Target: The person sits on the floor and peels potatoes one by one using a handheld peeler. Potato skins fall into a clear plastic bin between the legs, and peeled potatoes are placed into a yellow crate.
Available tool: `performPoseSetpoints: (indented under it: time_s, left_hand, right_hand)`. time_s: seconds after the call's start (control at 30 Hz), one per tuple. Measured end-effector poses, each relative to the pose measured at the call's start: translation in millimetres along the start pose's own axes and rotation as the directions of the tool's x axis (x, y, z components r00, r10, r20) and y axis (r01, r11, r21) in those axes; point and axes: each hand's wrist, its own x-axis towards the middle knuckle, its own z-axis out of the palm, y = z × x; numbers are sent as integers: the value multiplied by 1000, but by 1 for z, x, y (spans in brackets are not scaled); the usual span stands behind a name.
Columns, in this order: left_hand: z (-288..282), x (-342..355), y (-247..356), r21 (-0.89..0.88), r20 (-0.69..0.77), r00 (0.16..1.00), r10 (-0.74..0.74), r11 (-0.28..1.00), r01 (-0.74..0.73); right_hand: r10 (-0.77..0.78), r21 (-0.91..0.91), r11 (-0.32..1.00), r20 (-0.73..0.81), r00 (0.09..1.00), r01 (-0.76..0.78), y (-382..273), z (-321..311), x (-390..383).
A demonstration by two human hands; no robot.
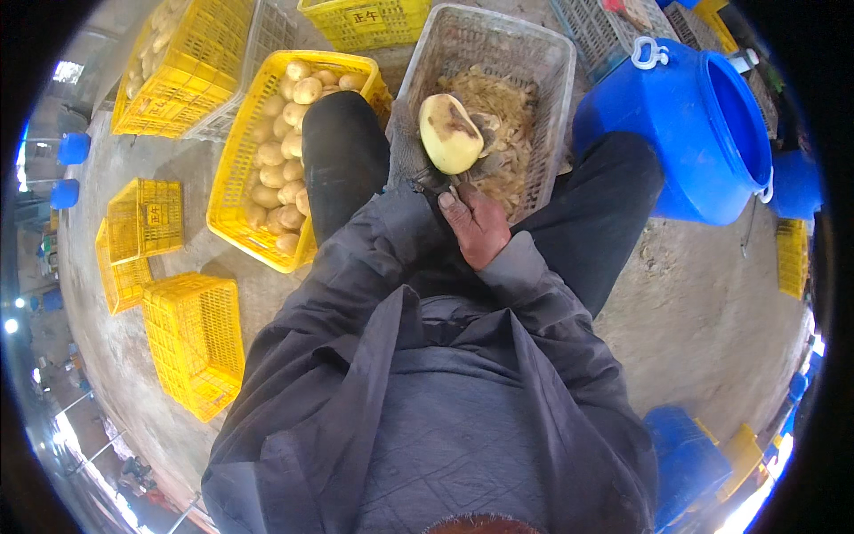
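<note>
A large, pale yellow, potato-like tuber (451,142) with a brown patch on its upper left is held up over a grey crate (412,98). My left hand (408,160), in a dark grey glove, is closed round it from the left and from beneath. Close below it, my bare right hand (481,226) is closed, its thumb bent over the fingers. What the right hand grips is mostly hidden; only a small pale end shows near the thumb tip. Tan peelings (509,98) lie heaped in the grey crate between my knees.
By my left knee stands a yellow crate (233,200) of round, pale tubers (271,176). Yellow crates (193,338) sit on the floor further left, and a filled yellow crate (197,67) stands far left. A big blue barrel (649,116) leans beyond my right knee.
</note>
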Motion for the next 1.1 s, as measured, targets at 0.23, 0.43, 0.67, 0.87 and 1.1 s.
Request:
performPoseSetpoints:
  time_s: [0.23, 0.43, 0.67, 0.87, 1.1]
  left_hand:
    - [-10, 2, 11, -42, 188, 976, -112, 992, 122]
    - [8, -7, 11, 135, -61, 998, -10, 991, 18]
    - [4, -4, 6, 279, -79, 982, 170, 950, -142]
    - [-16, 8, 13, 149, -215, 968, 132, 984, -101]
    - [-40, 41, 35, 255, 36, 951, 309, 917, -307]
  right_hand:
    - [152, -100, 984, 16, 988, -150, -7, -19, -11]
    - [55, -343, 930, -232, 971, -135, -41, -41, 30]
    - [-11, -391, 918, -195, 981, -67, -25, -21, 61]
    - [-19, -517, 856, -73, 997, -22, -18, 0, 22]
    - [-165, -643, 758, -30, 986, 108, 32, -15, 7]
